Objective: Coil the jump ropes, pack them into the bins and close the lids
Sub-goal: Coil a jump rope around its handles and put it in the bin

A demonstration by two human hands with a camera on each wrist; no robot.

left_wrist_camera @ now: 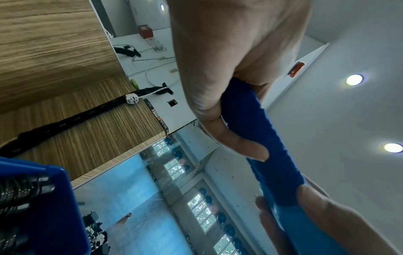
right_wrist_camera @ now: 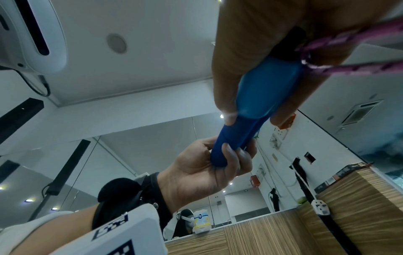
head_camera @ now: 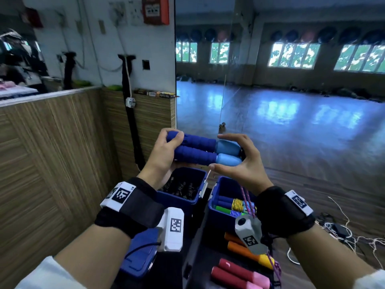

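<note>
Head view: orange handles [head_camera: 239, 246] and pink handles [head_camera: 239, 275] beside blue bins [head_camera: 216, 202].

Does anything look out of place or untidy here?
Yes: the pink rope hangs uncoiled from the blue handles past the right hand, draping across the right bin.

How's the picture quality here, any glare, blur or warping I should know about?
Head view: straight edges bow from the wide lens, window glare streaks the floor, the blue handles stay sharp. Left wrist view: the left hand fills the top, soft and close; ceiling lights flare. Right wrist view: the right hand and pink rope are blurred.
</note>
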